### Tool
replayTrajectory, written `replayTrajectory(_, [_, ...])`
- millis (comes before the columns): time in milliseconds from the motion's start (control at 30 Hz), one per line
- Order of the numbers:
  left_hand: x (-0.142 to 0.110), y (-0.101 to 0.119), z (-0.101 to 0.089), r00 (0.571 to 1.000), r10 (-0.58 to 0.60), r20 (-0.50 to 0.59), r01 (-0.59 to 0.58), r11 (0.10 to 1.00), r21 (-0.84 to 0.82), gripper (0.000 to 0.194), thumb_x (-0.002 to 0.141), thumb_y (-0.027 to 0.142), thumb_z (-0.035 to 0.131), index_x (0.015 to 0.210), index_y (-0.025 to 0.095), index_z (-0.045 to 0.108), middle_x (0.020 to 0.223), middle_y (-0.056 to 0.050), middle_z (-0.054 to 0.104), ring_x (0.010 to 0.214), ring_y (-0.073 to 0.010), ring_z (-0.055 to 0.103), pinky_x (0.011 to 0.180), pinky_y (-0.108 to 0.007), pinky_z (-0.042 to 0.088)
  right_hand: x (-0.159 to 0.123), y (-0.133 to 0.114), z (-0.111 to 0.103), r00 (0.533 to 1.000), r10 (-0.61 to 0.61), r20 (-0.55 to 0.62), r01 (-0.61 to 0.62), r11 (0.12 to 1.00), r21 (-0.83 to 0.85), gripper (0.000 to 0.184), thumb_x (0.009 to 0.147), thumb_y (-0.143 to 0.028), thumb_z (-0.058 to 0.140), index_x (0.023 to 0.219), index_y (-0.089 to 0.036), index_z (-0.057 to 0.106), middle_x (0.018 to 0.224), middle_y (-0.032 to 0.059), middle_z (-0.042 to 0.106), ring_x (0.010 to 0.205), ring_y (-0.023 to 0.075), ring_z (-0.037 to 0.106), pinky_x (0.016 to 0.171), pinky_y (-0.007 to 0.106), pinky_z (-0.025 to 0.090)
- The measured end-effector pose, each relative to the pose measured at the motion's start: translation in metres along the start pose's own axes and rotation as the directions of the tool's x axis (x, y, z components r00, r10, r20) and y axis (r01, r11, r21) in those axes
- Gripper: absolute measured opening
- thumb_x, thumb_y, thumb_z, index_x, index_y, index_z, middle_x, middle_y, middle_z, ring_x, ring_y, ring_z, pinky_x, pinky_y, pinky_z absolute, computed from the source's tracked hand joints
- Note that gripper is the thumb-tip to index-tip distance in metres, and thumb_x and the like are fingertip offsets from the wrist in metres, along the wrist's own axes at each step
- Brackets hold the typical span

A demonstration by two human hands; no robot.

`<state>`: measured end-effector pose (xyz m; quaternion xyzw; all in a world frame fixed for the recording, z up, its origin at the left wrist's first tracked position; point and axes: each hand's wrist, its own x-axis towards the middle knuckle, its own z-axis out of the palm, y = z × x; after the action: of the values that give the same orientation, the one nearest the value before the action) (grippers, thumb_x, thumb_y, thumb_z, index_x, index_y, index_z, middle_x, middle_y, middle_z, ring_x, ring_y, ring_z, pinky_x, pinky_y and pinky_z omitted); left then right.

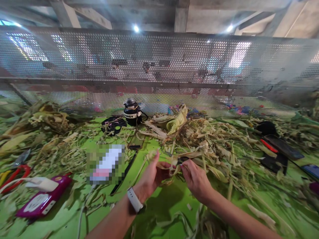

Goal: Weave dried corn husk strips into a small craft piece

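Observation:
My left hand point(151, 177), with a pale watch strap point(134, 199) on its wrist, is curled round a small piece of dried corn husk point(173, 161), thumb raised. From the other side, my right hand point(196, 181) pinches a strip of the same piece between thumb and fingertips. Both hands are just above the green tabletop point(171, 202). Some fingers of the left hand are hidden behind the husk. Beyond them lies a heap of loose husk strips point(211, 139), with a larger folded yellowish husk point(177, 121) on top.
Left of my hands lie a blurred-out phone point(107, 164), a long black tool point(124, 172), a magenta power box point(45, 196) with a white plug, and red-handled scissors point(18, 177). A black bottle point(132, 112) stands behind. A perforated metal screen point(159, 66) closes the back; people sit beyond.

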<state>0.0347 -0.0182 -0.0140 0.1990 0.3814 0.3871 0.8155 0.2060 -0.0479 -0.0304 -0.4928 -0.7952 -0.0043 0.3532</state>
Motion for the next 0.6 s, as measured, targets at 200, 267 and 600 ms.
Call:
replayTrajectory(200, [-0.0014,0.0025,-0.0032,0.992,-0.075,0.101,0.078,0.997,-0.025,0.059,0.071,0.067,0.052,0.068,0.011,0.069,0.071,-0.010,0.071,0.061,-0.0161,0.063,0.066,-0.029,0.050,-0.0033,0.0000,0.0008,1.000,-0.006,0.001,0.006,1.000,-0.021,0.021,0.095,-0.026,0.032,0.088,-0.018,0.050,0.065,0.0019,0.059,0.055,0.0140,0.058,0.055,0.023,0.042])
replayTrajectory(267, [-0.0015,-0.0002,-0.0021,0.996,-0.013,0.090,0.008,0.999,0.050,0.034,0.067,0.046,0.070,0.074,0.013,0.069,0.077,-0.006,0.071,0.065,-0.0128,0.063,0.065,-0.024,0.049,-0.0033,-0.0003,0.0004,1.000,-0.029,0.010,0.029,0.999,-0.029,0.023,0.095,-0.026,0.032,0.085,-0.018,0.051,0.064,0.0018,0.060,0.054,0.0136,0.058,0.054,0.022,0.042])
replayTrajectory(600, [0.0037,-0.0048,-0.0024,0.995,0.064,0.078,-0.078,0.977,0.197,0.024,0.056,0.027,0.081,0.073,0.014,0.070,0.066,-0.001,0.067,0.055,-0.0102,0.059,0.056,-0.021,0.045,-0.0015,-0.0020,-0.0001,0.983,0.129,0.130,-0.154,0.967,0.203,0.023,0.093,-0.029,0.035,0.078,-0.019,0.050,0.060,-0.0004,0.054,0.052,0.0126,0.051,0.052,0.021,0.040])
